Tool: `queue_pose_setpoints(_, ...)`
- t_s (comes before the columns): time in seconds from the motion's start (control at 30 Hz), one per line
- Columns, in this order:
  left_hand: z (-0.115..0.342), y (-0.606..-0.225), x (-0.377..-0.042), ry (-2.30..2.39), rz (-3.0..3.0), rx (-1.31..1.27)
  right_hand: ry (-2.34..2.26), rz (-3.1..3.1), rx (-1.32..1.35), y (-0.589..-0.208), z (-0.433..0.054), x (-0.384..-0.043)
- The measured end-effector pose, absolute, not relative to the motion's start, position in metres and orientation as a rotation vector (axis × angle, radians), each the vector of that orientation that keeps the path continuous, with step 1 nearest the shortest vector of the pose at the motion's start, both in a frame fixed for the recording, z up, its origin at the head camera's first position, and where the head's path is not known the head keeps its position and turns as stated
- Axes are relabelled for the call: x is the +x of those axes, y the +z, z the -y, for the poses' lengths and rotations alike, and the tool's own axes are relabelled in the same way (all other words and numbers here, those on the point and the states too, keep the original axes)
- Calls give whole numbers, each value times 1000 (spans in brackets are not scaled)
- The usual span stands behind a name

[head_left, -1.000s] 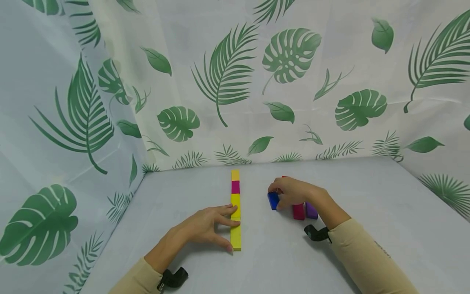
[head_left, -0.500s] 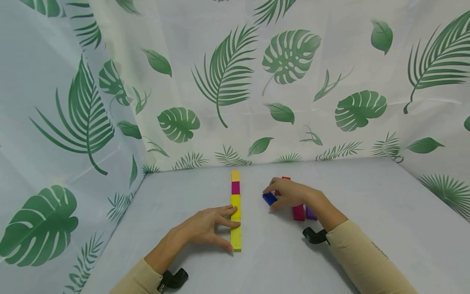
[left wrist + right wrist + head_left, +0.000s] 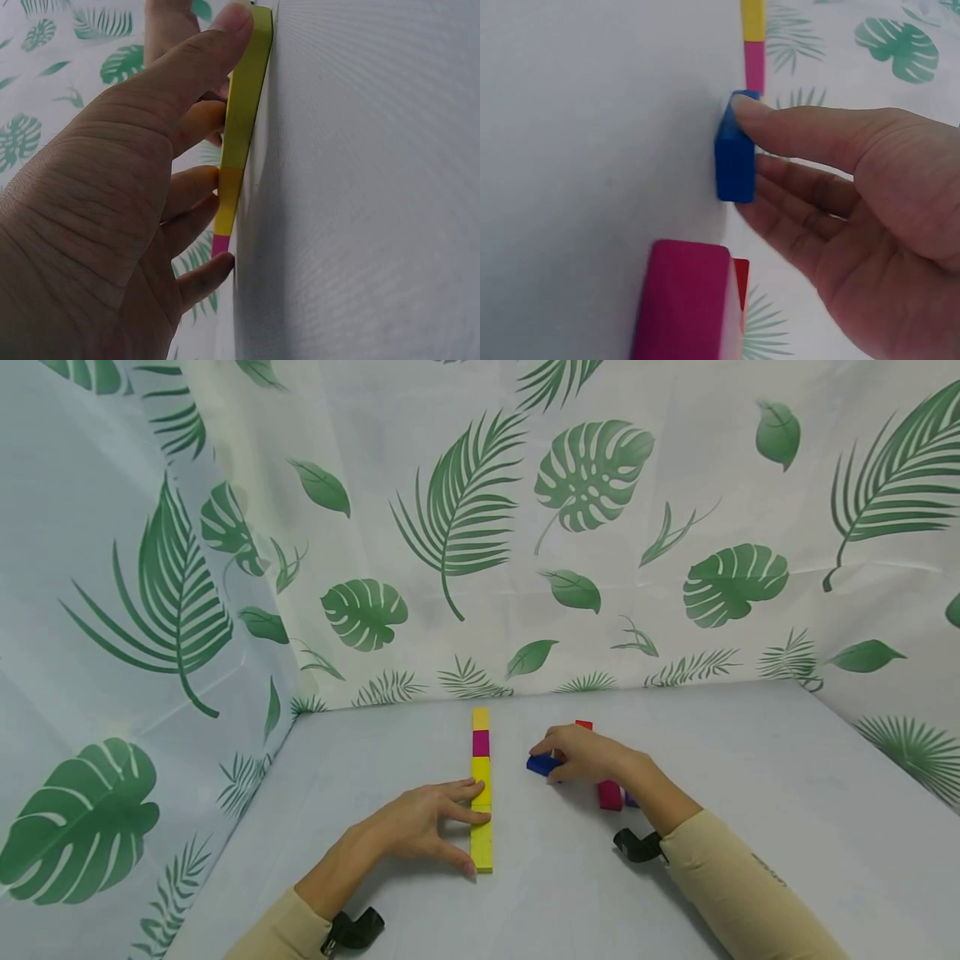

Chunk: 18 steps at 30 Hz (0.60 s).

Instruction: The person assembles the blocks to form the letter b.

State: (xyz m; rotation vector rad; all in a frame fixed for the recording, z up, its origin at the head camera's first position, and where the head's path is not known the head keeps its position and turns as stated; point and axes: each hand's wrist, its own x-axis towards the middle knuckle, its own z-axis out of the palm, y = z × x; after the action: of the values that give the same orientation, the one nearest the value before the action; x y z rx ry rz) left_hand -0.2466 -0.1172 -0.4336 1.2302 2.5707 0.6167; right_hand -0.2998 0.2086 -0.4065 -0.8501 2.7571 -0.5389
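A straight row of blocks runs away from me: a near yellow block [image 3: 482,847], another yellow block [image 3: 482,768], a magenta block [image 3: 481,743] and a far yellow block [image 3: 481,718]. My left hand [image 3: 420,818] lies along the row's left side, fingers spread; fingertips rest on the two nearer yellow blocks and the thumb touches the near end. To the right of the row, my right hand [image 3: 596,753] pinches a blue block [image 3: 542,766] between thumb and fingers. In the right wrist view the blue block [image 3: 735,169] stands apart from the row.
Under and beside my right hand lie a crimson block [image 3: 610,795], a partly hidden purple block [image 3: 632,799] and a red block [image 3: 584,724]. A leaf-printed cloth [image 3: 465,643] rises behind the white table [image 3: 540,902] and at its sides.
My right hand has moved left with the blue block, which has turned from lengthwise to nearly crosswise. The left hand and the row have stayed still.
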Motion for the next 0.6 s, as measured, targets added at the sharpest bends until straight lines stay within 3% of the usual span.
queue_pose_setpoints(0.6, 118, -435, -248, 627, -2565, 1251, -537, -2792, -840, -411, -197, -299)
